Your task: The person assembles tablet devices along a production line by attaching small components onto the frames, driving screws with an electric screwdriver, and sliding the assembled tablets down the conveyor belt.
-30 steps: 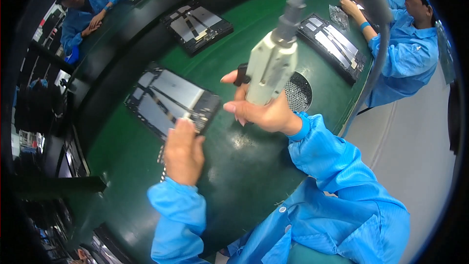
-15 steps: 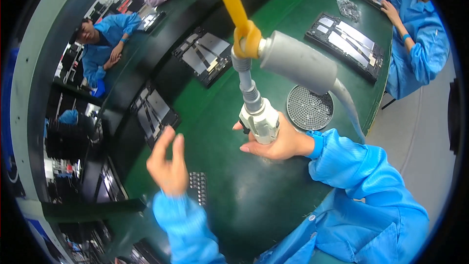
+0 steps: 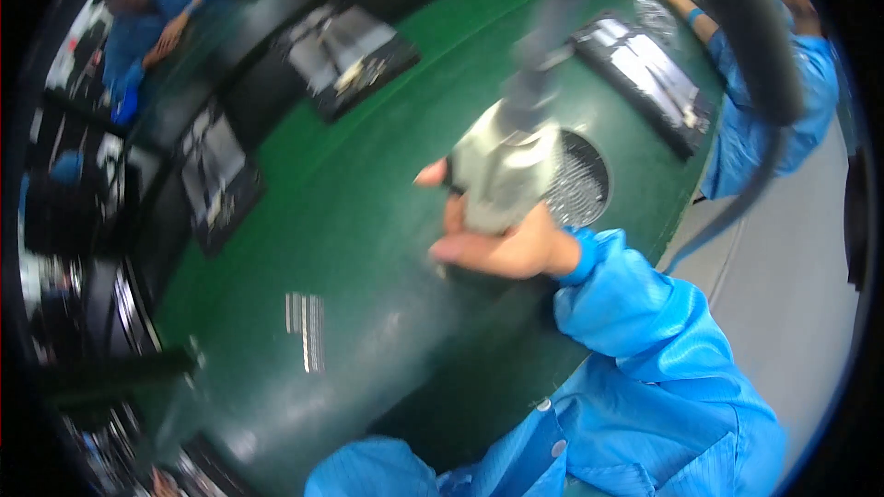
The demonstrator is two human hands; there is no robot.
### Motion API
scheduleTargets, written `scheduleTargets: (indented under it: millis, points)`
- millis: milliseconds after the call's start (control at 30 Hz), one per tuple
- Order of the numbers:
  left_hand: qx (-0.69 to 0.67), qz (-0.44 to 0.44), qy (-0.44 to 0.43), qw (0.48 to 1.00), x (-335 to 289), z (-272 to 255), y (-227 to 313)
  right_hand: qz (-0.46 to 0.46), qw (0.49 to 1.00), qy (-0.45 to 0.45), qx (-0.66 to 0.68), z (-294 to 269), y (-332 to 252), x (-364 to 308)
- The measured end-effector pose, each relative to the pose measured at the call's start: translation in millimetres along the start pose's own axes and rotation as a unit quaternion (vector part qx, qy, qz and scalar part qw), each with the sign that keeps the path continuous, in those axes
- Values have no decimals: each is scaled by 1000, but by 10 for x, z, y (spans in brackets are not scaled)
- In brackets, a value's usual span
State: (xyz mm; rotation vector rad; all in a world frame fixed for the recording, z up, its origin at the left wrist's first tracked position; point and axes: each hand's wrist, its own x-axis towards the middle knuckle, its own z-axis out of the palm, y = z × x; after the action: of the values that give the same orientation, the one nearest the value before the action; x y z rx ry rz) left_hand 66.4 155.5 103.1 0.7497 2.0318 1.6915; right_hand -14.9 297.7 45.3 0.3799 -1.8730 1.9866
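Observation:
My right hand [image 3: 511, 244] is closed around the pale body of an electric screwdriver [image 3: 502, 170], held upright over the green table. Its dark upper part runs up to a thick grey cylinder and cable [image 3: 764, 46], all blurred. The screwdriver's lower end is hidden. Just behind it lies a round dish of small metal pieces [image 3: 582, 186], partly covered by the tool. My left sleeve [image 3: 373, 471] shows at the lower edge. A small patch of skin [image 3: 164, 482] at the lower left may be my left hand; its fingers cannot be made out.
A strip of small parts [image 3: 308, 327] lies on the green table [image 3: 368, 212]. Opened flat black devices lie at the left [image 3: 219, 175], far middle [image 3: 345, 60] and far right [image 3: 642, 78]. Co-workers in blue sit at the far left [image 3: 166, 18] and right [image 3: 810, 92].
My left hand has dropped from mid-table toward the lower edge. My right hand still grips the screwdriver, now farther up in view and blurred. The view has shifted, moving the devices left.

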Motion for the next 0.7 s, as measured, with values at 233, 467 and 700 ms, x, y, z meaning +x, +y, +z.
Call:
scheduleTargets:
  millis: [233,467,700]
  points:
    - [84,-111,84,987,359,253,-152,52,993,-14,101,194,166,-66]
    - [250,-263,-17,932,381,162,-78,98,993,29,54,1,19,48]
    - [428,-332,-117,833,565,269,397,38,999,0,-24,-14,96,108]
